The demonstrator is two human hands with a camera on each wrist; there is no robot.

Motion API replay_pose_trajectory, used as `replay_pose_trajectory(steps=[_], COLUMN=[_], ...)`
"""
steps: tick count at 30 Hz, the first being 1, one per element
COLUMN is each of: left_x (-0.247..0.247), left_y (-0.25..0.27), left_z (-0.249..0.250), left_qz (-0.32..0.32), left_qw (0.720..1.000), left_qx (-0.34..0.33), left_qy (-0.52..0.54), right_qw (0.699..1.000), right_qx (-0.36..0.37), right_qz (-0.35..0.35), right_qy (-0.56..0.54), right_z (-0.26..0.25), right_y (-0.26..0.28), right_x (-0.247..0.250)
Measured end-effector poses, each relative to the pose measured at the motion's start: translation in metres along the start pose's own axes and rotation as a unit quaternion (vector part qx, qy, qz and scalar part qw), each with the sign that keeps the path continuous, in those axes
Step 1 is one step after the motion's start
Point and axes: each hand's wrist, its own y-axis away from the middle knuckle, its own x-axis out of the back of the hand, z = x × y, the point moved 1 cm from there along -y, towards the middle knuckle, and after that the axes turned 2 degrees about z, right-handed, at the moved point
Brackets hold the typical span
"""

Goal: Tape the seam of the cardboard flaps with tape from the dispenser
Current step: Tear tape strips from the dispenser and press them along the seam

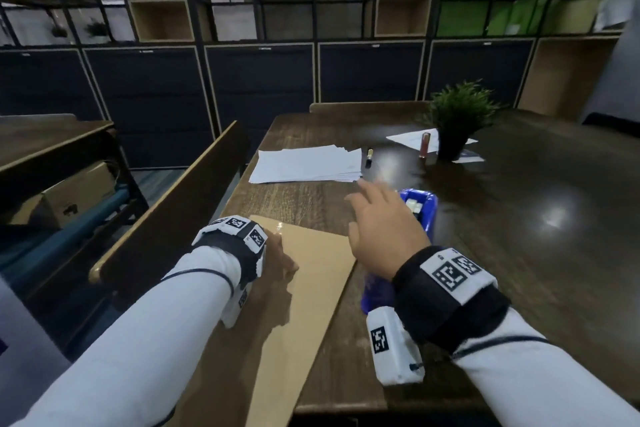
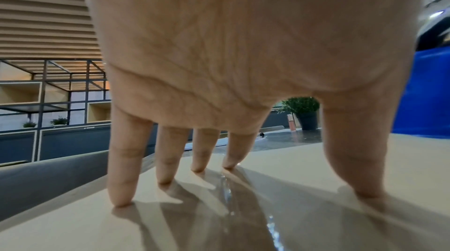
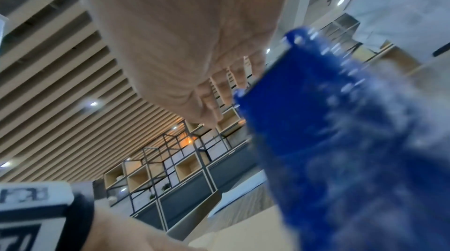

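Note:
A flat tan cardboard piece [image 1: 311, 281] lies on the dark wooden table [image 1: 519, 218], near its front left corner. My left hand [image 1: 278, 253] presses down on it with spread, straight fingertips [image 2: 121, 193]. A glossy strip of clear tape [image 2: 227, 191] runs along the cardboard under the hand. The blue tape dispenser [image 1: 420, 211] stands just right of the cardboard. My right hand [image 1: 377, 215] hovers over it with the fingers stretched out, holding nothing. In the right wrist view the dispenser [image 3: 328, 139] is blurred beside the palm [image 3: 190, 53].
A stack of white paper [image 1: 304, 163] lies beyond the cardboard, with a small marker [image 1: 370, 156] beside it. A potted plant [image 1: 457, 121] and a pink tube [image 1: 424, 144] stand at the back. A wooden bench back [image 1: 173, 198] runs along the table's left edge.

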Motion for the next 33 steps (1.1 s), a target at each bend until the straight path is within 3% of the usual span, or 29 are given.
replay_pose_trajectory(steps=[4, 8, 11, 15, 17, 19, 22, 23, 26, 33], left_x=[0.017, 0.023, 0.015, 0.023, 0.045, 0.07, 0.102, 0.109, 0.109, 0.088], left_y=[-0.033, -0.083, -0.156, -0.185, -0.155, -0.116, -0.057, -0.038, 0.007, 0.059], left_z=[0.013, 0.028, 0.028, 0.043, 0.059, 0.078, 0.108, 0.117, 0.137, 0.147], left_qz=[-0.024, 0.025, 0.028, 0.002, 0.01, 0.038, 0.121, 0.12, 0.025, -0.012], left_qw=[0.999, 0.998, 0.997, 0.995, 0.995, 0.999, 0.984, 0.973, 0.931, 0.926], left_qx=[0.013, 0.014, 0.019, 0.01, 0.012, 0.0, -0.098, -0.126, -0.173, -0.161], left_qy=[-0.018, -0.048, -0.066, -0.102, -0.1, -0.034, 0.091, 0.152, 0.321, 0.341], right_qw=[0.991, 0.943, 0.911, 0.908, 0.904, 0.901, 0.892, 0.888, 0.882, 0.883], right_qx=[-0.123, -0.234, -0.245, -0.224, -0.209, -0.197, -0.203, -0.209, -0.186, -0.19], right_qz=[-0.016, -0.114, -0.155, -0.187, -0.191, -0.167, -0.106, -0.099, -0.088, -0.171], right_qy=[-0.049, -0.208, -0.295, -0.301, -0.319, -0.349, -0.39, -0.397, -0.425, -0.393], right_z=[0.042, 0.074, 0.085, 0.099, 0.108, 0.116, 0.13, 0.132, 0.13, 0.098], right_y=[0.0, -0.003, -0.01, -0.018, -0.019, -0.018, -0.019, -0.019, -0.013, 0.016], right_x=[0.002, -0.009, -0.013, -0.012, -0.012, -0.01, -0.007, -0.006, -0.005, 0.002])
